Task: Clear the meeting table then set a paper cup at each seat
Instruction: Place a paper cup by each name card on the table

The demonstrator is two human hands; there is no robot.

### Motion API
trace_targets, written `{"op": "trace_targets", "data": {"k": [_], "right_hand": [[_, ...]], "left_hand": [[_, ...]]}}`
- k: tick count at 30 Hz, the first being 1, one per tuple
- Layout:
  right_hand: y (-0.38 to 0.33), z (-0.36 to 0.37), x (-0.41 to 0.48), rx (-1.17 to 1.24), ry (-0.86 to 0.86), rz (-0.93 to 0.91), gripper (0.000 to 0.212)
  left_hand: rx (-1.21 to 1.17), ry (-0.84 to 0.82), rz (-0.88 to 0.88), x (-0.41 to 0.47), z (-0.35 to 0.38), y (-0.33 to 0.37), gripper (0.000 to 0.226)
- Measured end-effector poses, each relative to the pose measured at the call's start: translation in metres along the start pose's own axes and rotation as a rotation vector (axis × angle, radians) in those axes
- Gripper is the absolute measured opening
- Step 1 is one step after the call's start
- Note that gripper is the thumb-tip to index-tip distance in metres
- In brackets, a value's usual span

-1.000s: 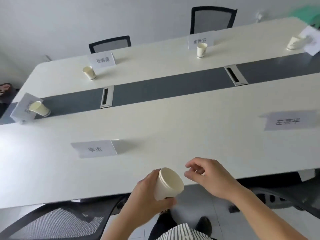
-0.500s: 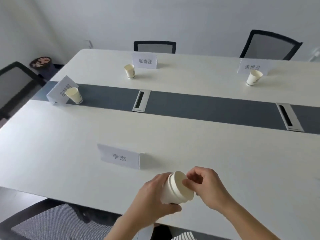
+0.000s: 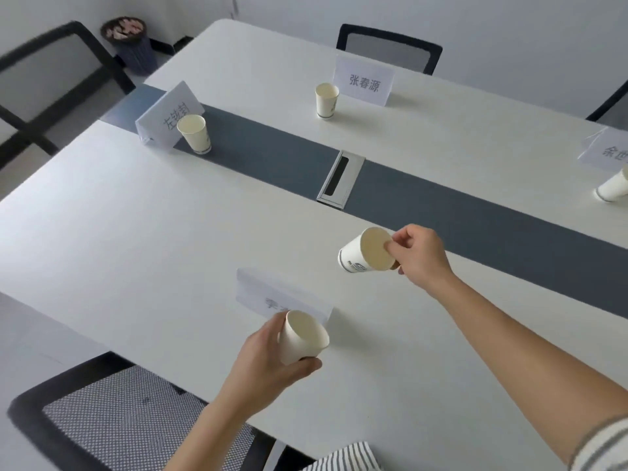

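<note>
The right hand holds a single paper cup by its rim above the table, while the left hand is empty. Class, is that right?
Not quite. The head view shows the left hand gripping a paper cup too; the right hand does hold its own cup by the rim above the table.

Pale walls [image 3: 509, 25], black mesh chairs [image 3: 387, 49], and a dark bin [image 3: 131, 45], possibly full, in the corner.

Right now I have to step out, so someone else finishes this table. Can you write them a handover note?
Left hand: holds a spare paper cup.
Right hand: holds a tilted paper cup by the rim above the table, beyond the near name card.
Done: cups stand at the end card, far card and right-edge card.
Left: set this cup down; other seats out of view.
</note>
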State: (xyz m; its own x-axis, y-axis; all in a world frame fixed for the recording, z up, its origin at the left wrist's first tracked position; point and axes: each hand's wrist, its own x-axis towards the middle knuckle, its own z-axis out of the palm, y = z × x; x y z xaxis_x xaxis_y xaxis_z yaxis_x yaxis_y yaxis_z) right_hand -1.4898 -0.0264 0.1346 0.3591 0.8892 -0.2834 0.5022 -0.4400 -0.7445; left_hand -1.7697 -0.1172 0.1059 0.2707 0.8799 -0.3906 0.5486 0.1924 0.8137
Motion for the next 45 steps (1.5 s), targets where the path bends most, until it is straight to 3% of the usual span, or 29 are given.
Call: {"op": "trace_targets", "data": {"k": [10,16,21,26,33,45], "right_hand": [[0.011,0.096,0.086,-0.188,-0.073,0.159,0.003],[0.018,0.095,0.089,-0.2,-0.109,0.189,0.004],[0.021,0.065,0.072,-0.143,-0.134,0.224,0.018],[0.043,0.02,0.018,-0.064,-0.149,0.196,0.021],[0.089,-0.033,-0.093,0.088,-0.039,0.259,0.015],[0.152,-0.051,-0.296,0.214,0.058,0.365,0.013]], "left_hand": [[-0.024,0.033,-0.103,-0.001,-0.009,-0.02,0.06],[-0.012,0.04,-0.1,0.011,-0.014,-0.015,0.062],[0.006,-0.013,-0.034,0.02,-0.011,0.002,0.058],[0.046,-0.078,0.058,0.021,-0.002,0.019,0.061],[0.126,-0.25,0.181,0.011,0.025,0.044,0.061],[0.327,-0.535,0.355,-0.046,0.106,0.071,0.062]]}}
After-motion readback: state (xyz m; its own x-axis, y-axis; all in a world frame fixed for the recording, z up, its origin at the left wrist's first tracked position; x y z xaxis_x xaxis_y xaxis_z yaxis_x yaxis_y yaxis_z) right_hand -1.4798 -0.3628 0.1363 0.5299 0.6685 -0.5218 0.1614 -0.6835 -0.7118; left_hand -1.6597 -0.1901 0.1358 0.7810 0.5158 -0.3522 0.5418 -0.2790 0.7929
